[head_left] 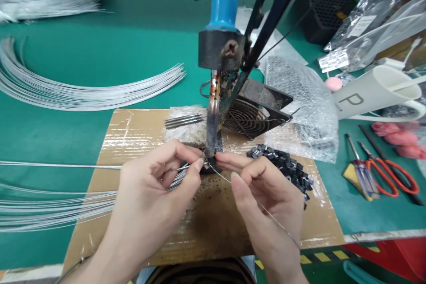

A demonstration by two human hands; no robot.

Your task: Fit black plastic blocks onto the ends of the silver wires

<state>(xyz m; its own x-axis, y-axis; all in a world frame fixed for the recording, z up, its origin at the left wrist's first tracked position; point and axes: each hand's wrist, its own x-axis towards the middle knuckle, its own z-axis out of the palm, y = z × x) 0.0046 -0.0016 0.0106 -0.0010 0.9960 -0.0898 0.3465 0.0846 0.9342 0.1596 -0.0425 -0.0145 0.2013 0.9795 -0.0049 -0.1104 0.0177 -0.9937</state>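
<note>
Head view: wire (266, 211) runs from soldering iron (213, 115) down-right.

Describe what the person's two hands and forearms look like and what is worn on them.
Both hands are bare: left hand and right hand have no gloves, rings or sleeves. Fingernails are short and unpainted. A thin bangle circles the left wrist.

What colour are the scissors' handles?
Orange, on the metal scissors lying right of the cardboard; head view.
</note>
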